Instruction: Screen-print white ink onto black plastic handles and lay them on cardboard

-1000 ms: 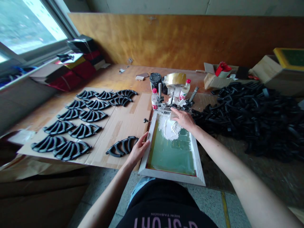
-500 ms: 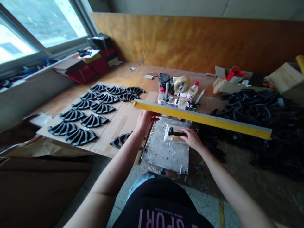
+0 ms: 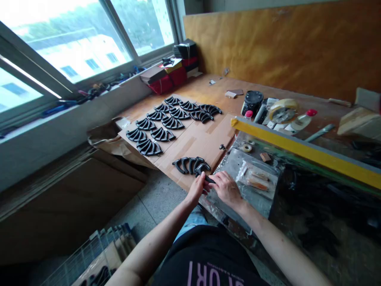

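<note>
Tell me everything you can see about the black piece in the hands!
The black piece looks slim and smooth, like plastic. The left hand and right hand both hold it, hiding part of it. It slants close to a fan of similar pieces on the cardboard; whether it touches them, I can't tell.

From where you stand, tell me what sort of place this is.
Probably a workshop: fanned rows of curved black parts on a flat brown cardboard sheet, and a long yellow-edged frame raised above a grey metal plate.
</note>
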`<move>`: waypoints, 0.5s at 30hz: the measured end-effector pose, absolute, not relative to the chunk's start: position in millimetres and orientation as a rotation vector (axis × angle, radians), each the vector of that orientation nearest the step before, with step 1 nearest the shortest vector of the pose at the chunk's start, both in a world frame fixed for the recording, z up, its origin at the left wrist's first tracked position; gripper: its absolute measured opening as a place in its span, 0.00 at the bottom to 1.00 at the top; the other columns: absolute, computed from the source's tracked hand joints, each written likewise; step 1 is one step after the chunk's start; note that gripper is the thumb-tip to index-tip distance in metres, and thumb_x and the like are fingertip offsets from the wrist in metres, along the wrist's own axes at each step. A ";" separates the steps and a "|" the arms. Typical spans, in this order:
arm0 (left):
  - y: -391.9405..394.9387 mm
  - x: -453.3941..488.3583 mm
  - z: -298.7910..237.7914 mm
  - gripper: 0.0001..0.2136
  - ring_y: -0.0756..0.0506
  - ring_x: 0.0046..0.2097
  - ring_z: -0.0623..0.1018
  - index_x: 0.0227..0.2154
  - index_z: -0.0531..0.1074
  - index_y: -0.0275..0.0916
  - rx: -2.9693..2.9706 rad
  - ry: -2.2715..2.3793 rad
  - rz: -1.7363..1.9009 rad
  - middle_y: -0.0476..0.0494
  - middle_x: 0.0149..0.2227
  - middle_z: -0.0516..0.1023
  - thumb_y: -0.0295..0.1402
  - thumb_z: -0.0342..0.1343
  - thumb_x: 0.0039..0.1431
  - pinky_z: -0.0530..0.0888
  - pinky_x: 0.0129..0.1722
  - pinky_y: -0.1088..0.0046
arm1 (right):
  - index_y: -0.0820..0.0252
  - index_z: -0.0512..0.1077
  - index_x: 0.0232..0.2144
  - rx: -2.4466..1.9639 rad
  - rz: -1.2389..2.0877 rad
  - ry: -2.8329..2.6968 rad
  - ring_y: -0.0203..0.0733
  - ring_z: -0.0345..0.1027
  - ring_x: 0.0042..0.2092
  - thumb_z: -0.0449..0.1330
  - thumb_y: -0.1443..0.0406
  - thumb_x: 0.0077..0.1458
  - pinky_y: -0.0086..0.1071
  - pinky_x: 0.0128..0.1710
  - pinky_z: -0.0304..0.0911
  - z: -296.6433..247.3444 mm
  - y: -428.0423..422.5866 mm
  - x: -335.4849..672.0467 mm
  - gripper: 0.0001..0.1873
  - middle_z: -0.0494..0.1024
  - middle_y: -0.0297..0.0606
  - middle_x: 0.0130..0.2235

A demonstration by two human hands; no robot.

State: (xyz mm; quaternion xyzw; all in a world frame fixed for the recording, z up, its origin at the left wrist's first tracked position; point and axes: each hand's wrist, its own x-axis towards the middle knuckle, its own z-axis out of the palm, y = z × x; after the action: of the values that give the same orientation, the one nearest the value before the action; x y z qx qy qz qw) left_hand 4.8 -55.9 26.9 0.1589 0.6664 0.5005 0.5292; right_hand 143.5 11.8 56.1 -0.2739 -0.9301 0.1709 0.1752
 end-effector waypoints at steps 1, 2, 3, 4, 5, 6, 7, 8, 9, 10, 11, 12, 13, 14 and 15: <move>-61.5 -18.0 19.2 0.28 0.52 0.22 0.70 0.25 0.65 0.37 0.381 1.676 1.177 0.47 0.22 0.71 0.62 0.44 0.53 0.65 0.21 0.77 | 0.57 0.72 0.48 -0.765 0.511 -2.648 0.47 0.63 0.46 0.55 0.61 0.62 0.39 0.47 0.61 51.2 13.0 125.5 0.14 0.74 0.42 0.42; -67.7 -41.8 10.8 0.29 0.52 0.23 0.69 0.25 0.65 0.37 0.387 1.776 1.139 0.46 0.23 0.72 0.62 0.41 0.54 0.66 0.22 0.77 | 0.57 0.71 0.49 -0.769 0.534 -2.667 0.47 0.63 0.47 0.55 0.60 0.62 0.38 0.47 0.60 45.4 16.4 108.0 0.15 0.75 0.42 0.42; -73.9 -65.3 1.9 0.29 0.51 0.23 0.70 0.24 0.65 0.37 0.392 1.882 1.085 0.44 0.24 0.73 0.61 0.38 0.55 0.67 0.22 0.77 | 0.56 0.72 0.49 -0.791 0.550 -2.692 0.46 0.63 0.47 0.55 0.60 0.62 0.37 0.47 0.60 39.0 21.4 90.9 0.15 0.75 0.42 0.42; -79.7 -87.6 -7.2 0.30 0.51 0.24 0.71 0.25 0.66 0.37 0.396 1.977 1.020 0.43 0.26 0.75 0.60 0.35 0.56 0.68 0.23 0.76 | 0.56 0.72 0.49 -0.825 0.558 -2.723 0.46 0.62 0.48 0.54 0.60 0.62 0.37 0.47 0.59 32.2 27.0 74.3 0.15 0.75 0.41 0.41; -84.7 -107.8 -16.0 0.30 0.51 0.25 0.71 0.25 0.66 0.37 0.400 2.053 0.951 0.42 0.27 0.76 0.59 0.32 0.58 0.69 0.24 0.76 | 0.55 0.72 0.48 -0.868 0.558 -2.757 0.46 0.62 0.48 0.54 0.60 0.63 0.37 0.47 0.59 25.1 32.7 58.4 0.14 0.76 0.41 0.41; -88.6 -125.4 -24.2 0.30 0.50 0.25 0.72 0.25 0.66 0.38 0.406 2.104 0.888 0.41 0.28 0.76 0.58 0.31 0.59 0.69 0.24 0.75 | 0.54 0.72 0.49 -0.916 0.550 -2.794 0.46 0.62 0.49 0.54 0.60 0.63 0.37 0.47 0.58 18.0 37.7 43.4 0.14 0.76 0.41 0.40; -91.3 -140.2 -31.4 0.29 0.49 0.25 0.73 0.25 0.66 0.38 0.414 2.132 0.834 0.40 0.28 0.77 0.56 0.30 0.59 0.69 0.24 0.74 | 0.53 0.72 0.49 -0.967 0.534 -2.830 0.47 0.61 0.49 0.54 0.59 0.62 0.37 0.47 0.58 11.1 41.8 29.7 0.15 0.76 0.41 0.40; -92.8 -152.1 -37.5 0.29 0.48 0.25 0.73 0.25 0.66 0.38 0.422 2.142 0.789 0.40 0.26 0.77 0.55 0.30 0.60 0.69 0.24 0.74 | 0.52 0.72 0.49 -1.022 0.509 -2.866 0.47 0.61 0.50 0.54 0.57 0.62 0.38 0.47 0.58 4.7 44.6 17.5 0.16 0.76 0.42 0.40; -93.2 -161.6 -42.4 0.29 0.48 0.24 0.73 0.24 0.67 0.38 0.433 2.142 0.748 0.41 0.24 0.76 0.55 0.31 0.60 0.69 0.23 0.73 | 0.53 0.72 0.49 -1.081 0.479 -2.897 0.49 0.61 0.50 0.54 0.56 0.62 0.38 0.46 0.57 -1.0 46.2 7.2 0.16 0.76 0.43 0.41; -93.0 -168.8 -45.9 0.29 0.47 0.23 0.72 0.24 0.67 0.38 0.452 2.142 0.703 0.42 0.22 0.76 0.54 0.31 0.61 0.69 0.23 0.72 | 0.54 0.72 0.48 -1.137 0.446 -2.924 0.50 0.60 0.50 0.54 0.54 0.62 0.39 0.46 0.57 -5.9 46.7 -1.1 0.17 0.76 0.44 0.41; -92.2 -174.2 -48.4 0.29 0.47 0.21 0.72 0.24 0.67 0.38 0.473 2.142 0.657 0.42 0.20 0.75 0.54 0.31 0.61 0.69 0.23 0.72 | 0.55 0.73 0.46 -1.191 0.412 -2.943 0.51 0.60 0.50 0.54 0.53 0.61 0.40 0.45 0.57 -9.7 46.3 -7.4 0.18 0.76 0.46 0.42; -91.2 -178.2 -49.8 0.29 0.47 0.20 0.72 0.23 0.68 0.38 0.494 2.142 0.613 0.43 0.19 0.75 0.55 0.32 0.61 0.69 0.23 0.71 | 0.57 0.74 0.44 -1.236 0.380 -2.954 0.52 0.60 0.50 0.54 0.52 0.61 0.40 0.45 0.56 -12.5 45.2 -11.8 0.19 0.75 0.47 0.42; -90.1 -181.3 -50.4 0.29 0.47 0.19 0.72 0.23 0.68 0.38 0.514 2.141 0.571 0.43 0.19 0.75 0.55 0.32 0.61 0.70 0.24 0.70 | 0.59 0.74 0.42 -1.269 0.356 -2.960 0.52 0.61 0.50 0.53 0.51 0.61 0.41 0.46 0.56 -14.2 43.7 -14.8 0.20 0.75 0.48 0.42; -89.2 -183.6 -50.5 0.29 0.46 0.19 0.73 0.23 0.68 0.38 0.533 2.140 0.532 0.43 0.18 0.75 0.55 0.32 0.61 0.70 0.26 0.70 | 0.60 0.74 0.41 -1.293 0.338 -2.963 0.52 0.61 0.50 0.52 0.51 0.61 0.41 0.46 0.56 -15.1 42.1 -16.7 0.21 0.75 0.49 0.42; -88.5 -185.5 -50.0 0.30 0.46 0.19 0.73 0.22 0.69 0.38 0.550 2.139 0.497 0.43 0.18 0.76 0.54 0.31 0.61 0.71 0.27 0.69 | 0.61 0.74 0.40 -1.312 0.327 -2.965 0.53 0.61 0.50 0.51 0.50 0.62 0.42 0.46 0.55 -15.3 40.6 -17.9 0.22 0.76 0.50 0.42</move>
State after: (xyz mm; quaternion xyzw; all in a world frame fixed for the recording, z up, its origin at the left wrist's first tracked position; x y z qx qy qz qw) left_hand -185.5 -88.5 -50.0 0.2198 0.8553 0.1987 0.4251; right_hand -17.9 40.6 -15.3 -0.4018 -0.9083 0.1003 -0.0587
